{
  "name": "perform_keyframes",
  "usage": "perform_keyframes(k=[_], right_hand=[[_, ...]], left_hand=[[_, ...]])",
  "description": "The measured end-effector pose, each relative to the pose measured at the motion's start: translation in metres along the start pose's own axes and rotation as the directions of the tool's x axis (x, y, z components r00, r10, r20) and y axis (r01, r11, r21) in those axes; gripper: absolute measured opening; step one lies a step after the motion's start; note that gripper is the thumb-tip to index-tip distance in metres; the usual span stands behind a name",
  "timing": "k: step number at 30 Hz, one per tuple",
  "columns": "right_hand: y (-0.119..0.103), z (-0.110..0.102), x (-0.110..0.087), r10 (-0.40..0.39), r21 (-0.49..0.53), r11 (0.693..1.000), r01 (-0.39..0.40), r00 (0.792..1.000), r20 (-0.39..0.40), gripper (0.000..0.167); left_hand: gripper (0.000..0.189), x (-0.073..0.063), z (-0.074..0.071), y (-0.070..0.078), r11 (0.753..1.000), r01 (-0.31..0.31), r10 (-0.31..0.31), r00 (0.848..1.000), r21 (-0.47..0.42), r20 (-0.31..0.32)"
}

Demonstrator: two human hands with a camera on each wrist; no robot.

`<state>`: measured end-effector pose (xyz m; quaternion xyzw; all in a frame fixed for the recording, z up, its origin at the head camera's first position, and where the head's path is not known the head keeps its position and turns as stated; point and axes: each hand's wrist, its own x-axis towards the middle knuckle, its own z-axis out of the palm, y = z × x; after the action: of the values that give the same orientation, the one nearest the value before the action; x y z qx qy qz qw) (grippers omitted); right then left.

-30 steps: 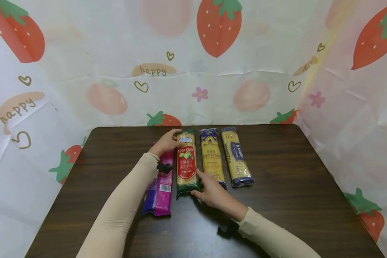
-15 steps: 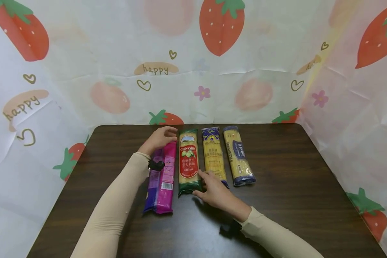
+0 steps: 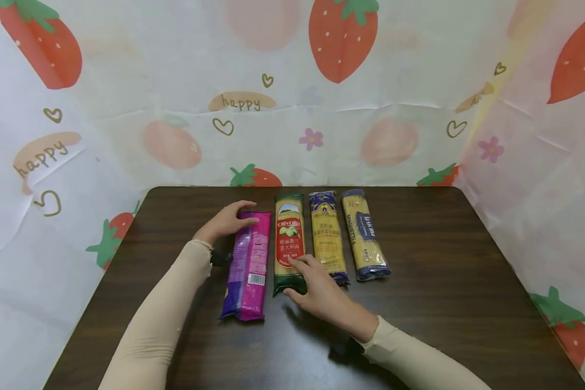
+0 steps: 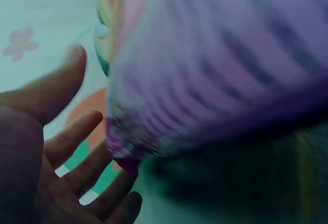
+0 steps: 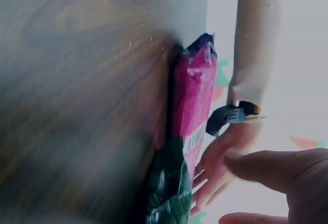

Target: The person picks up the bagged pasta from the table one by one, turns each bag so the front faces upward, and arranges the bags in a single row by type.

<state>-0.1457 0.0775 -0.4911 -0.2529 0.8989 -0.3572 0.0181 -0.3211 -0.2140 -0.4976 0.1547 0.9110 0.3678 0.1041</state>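
A pink and purple packet (image 3: 256, 260), apparently pasta, lies lengthwise on the table. My left hand (image 3: 224, 223) is at its far end, thumb over the top edge; in the left wrist view the fingers (image 4: 84, 170) spread loosely around the packet's corner. To its right lies a spaghetti packet (image 3: 289, 230) with a red label and green ends. Over that packet's near right edge my right hand (image 3: 324, 290) hovers or lightly touches, fingers relaxed; which one I cannot tell. In the right wrist view its thumb (image 5: 271, 167) stands apart from the green end (image 5: 169, 183).
Further right lie a yellow pasta packet (image 3: 326, 233) with blue ends and a spaghetti packet (image 3: 363, 233) with a dark blue label, slightly slanted. The dark wooden table (image 3: 429, 281) is bordered by a strawberry-print sheet (image 3: 400, 97) at the back and sides.
My left hand has moved left, off the red-labelled spaghetti packet and onto the far end of the pink and purple one. My right hand stays near the red-labelled packet's near end.
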Motion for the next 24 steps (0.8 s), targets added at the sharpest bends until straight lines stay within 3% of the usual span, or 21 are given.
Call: perform_keyframes(k=[6, 13, 24], right_hand=[[-0.005, 0.008, 0.003, -0.069, 0.009, 0.998, 0.069, 0.997, 0.033, 0.082], [-0.015, 0.016, 0.007, -0.088, -0.042, 0.995, 0.094, 0.987, 0.133, 0.091], [-0.028, 0.032, 0.014, -0.111, -0.086, 0.987, 0.133, 0.968, 0.225, 0.099]], left_hand=[[0.072, -0.004, 0.001, -0.008, 0.999, 0.025, -0.026, 0.999, 0.024, 0.038], [0.073, -0.005, 0.001, -0.018, 0.997, 0.043, -0.047, 0.997, 0.066, 0.06], [0.069, -0.007, 0.004, -0.021, 0.996, 0.03, -0.033, 0.999, 0.081, 0.041]])
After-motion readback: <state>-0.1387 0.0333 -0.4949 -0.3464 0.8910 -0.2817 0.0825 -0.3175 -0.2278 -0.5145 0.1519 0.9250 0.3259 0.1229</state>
